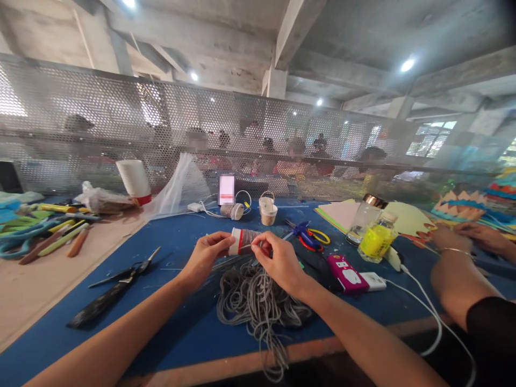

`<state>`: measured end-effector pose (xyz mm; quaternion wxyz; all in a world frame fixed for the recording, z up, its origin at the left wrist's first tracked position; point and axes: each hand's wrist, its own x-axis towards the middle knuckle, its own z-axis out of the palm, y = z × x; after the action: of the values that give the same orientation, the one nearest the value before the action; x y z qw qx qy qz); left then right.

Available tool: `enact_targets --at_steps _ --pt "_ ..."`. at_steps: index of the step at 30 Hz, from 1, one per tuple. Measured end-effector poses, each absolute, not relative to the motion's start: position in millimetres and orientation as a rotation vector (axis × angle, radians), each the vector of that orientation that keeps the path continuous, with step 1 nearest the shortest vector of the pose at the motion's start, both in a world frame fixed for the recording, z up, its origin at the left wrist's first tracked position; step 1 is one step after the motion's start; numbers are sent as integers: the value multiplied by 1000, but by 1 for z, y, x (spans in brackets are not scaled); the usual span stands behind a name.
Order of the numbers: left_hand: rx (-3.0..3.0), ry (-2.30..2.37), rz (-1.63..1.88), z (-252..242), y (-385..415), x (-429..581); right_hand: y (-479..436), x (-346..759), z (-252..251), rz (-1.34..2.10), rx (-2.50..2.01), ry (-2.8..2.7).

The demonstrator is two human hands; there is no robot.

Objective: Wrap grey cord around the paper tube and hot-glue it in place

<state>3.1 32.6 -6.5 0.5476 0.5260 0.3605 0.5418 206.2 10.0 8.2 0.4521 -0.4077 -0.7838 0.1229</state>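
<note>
A paper cup (236, 242), white with a red band, lies sideways between my two hands, partly wrapped in grey-brown cord. My left hand (209, 252) is closed on its white end, thumb and fingers around the edge. At the wrapped end, my right hand (278, 258) is pinched on what looks like the grey cord; the fingertips cover the exact grip. Under the hands a loose heap of grey cord (258, 301) lies on the blue table mat (161, 312), with some loops hanging past the front edge.
Black-handled scissors (121, 285) lie at left; blue-handled pliers (302, 228) sit behind my right hand. Small woven baskets (268, 212), a propped phone (227, 189) and stacked paper cups (133, 180) stand at the back. Bottles (377, 236) and a co-worker's hands (455, 242) are at right.
</note>
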Motion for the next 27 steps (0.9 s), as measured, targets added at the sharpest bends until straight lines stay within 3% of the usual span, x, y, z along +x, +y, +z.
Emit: enact_targets --at_steps 27 --pt "1360 863 1115 -4 25 8 27 209 6 175 -1003 -1884"
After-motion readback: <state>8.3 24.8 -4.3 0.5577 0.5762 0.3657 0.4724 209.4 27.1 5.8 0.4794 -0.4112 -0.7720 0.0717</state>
